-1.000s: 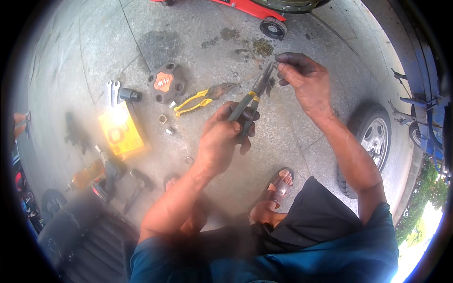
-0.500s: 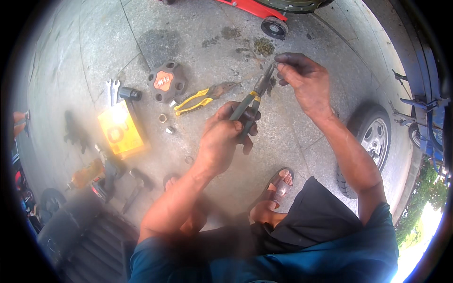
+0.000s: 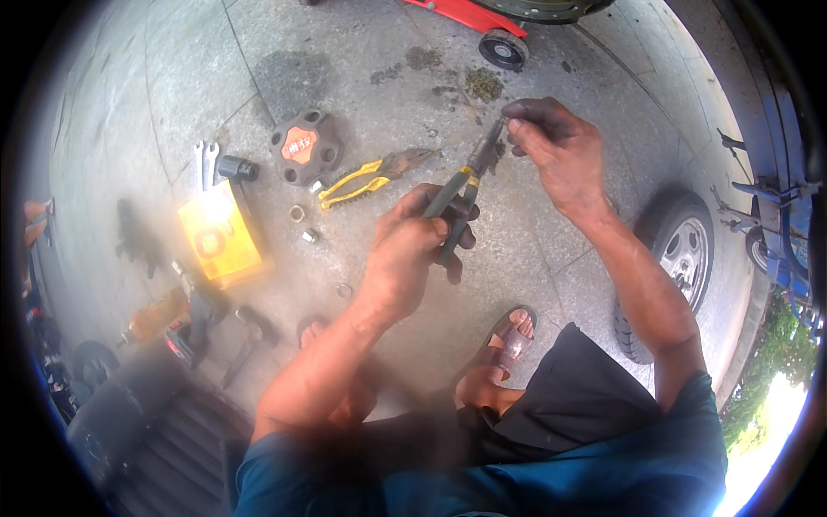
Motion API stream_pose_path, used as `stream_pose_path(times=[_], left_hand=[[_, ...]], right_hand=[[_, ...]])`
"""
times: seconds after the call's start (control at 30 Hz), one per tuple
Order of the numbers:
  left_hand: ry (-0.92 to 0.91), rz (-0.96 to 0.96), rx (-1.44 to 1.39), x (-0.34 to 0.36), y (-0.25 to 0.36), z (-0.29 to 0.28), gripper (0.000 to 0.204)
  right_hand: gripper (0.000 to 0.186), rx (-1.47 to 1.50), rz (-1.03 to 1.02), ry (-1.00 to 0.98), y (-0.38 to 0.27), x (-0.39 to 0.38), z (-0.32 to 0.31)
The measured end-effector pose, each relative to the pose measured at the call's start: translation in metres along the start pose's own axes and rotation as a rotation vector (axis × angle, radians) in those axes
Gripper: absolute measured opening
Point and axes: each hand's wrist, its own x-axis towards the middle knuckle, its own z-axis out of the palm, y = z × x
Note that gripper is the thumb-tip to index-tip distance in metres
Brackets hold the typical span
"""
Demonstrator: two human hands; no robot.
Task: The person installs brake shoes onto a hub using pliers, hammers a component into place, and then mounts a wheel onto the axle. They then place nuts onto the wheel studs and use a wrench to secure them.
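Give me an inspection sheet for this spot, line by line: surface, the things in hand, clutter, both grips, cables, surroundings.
Surface: grey concrete ground with dark stains.
Things in hand: dark-handled pliers, nose raised to a small dark part, too small to identify.
Clutter: yellow-handled pliers, dark hub cap with an orange centre, yellow box, wrenches, small rings and nuts, dark tools lower left, blurred.
Grips: left hand wrapped around the pliers handles; right hand pinches the small part at the pliers' nose.
Cables: nothing seen.
Surroundings: red floor jack at the top, a wheel lying at right, blue vehicle frame at the right edge, sandalled foot.
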Motion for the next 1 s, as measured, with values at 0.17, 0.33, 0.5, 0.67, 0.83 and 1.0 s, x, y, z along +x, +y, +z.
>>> stream_pose_path(times=[0.17,0.33,0.5,0.67,0.83,1.0], left_hand=[[0.019,0.019,-0.071,-0.0001,-0.0016,0.0032,0.045],[0.012,-0.016,-0.031,-0.0010,-0.0002,-0.0005,0.045],[-0.029,0.058,0.032,-0.0024,0.0001,-0.0032,0.033],[-0.009,0.027,-0.009,-0.0020,0.0007,-0.0014,0.036],[0.028,-0.021,-0.089,-0.0029,0.0047,0.0008,0.045],[0.025,-0.018,-0.079,-0.0037,0.0053,0.0001,0.045]], right_hand=[[0.018,-0.044,0.024,-0.051,-0.0010,0.0002,-0.0025],[0.017,-0.057,0.005,-0.058,0.0004,-0.0009,-0.0027],[0.017,-0.060,-0.015,-0.066,0.0004,-0.0012,-0.0028],[0.017,-0.008,0.004,-0.067,-0.0007,-0.0021,-0.0013],[0.015,-0.030,-0.059,-0.054,-0.0003,-0.0009,0.0001],[0.016,-0.062,-0.100,-0.070,0.0010,-0.0002,-0.0002]])
